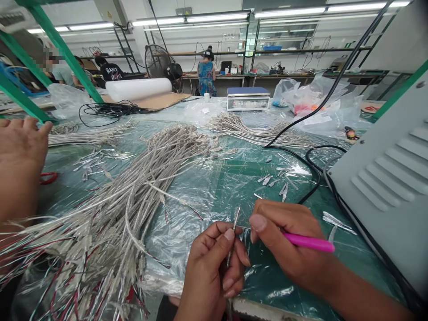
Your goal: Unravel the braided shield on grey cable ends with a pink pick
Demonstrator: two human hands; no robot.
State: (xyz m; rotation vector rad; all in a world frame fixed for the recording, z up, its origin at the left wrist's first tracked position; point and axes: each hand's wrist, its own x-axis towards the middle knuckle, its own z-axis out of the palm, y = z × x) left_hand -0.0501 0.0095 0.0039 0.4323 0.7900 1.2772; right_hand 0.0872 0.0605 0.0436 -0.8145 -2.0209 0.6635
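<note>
Near the front edge of the bench, my left hand (214, 263) pinches a thin cable (236, 217) between thumb and fingers. Its silvery braided end points up, and the rest runs down through the hand. My right hand (284, 240) is closed around a pink-handled tool (310, 242). A thin metal tip reaches from it toward the cable at my left fingertips; whether it touches is hard to see. Left of my hands lies a big bundle of grey cables (157, 165), with red, green, black and white wire ends (76, 276) spreading toward the front.
A co-worker's hand (20, 156) is at the far left, by red-handled scissors or pliers (49, 178). Silvery scraps (283, 189) lie on the plastic-covered bench. A grey louvred machine (384, 178) stands right, with a black cord (314, 174) beside it. A scale (248, 99) stands behind.
</note>
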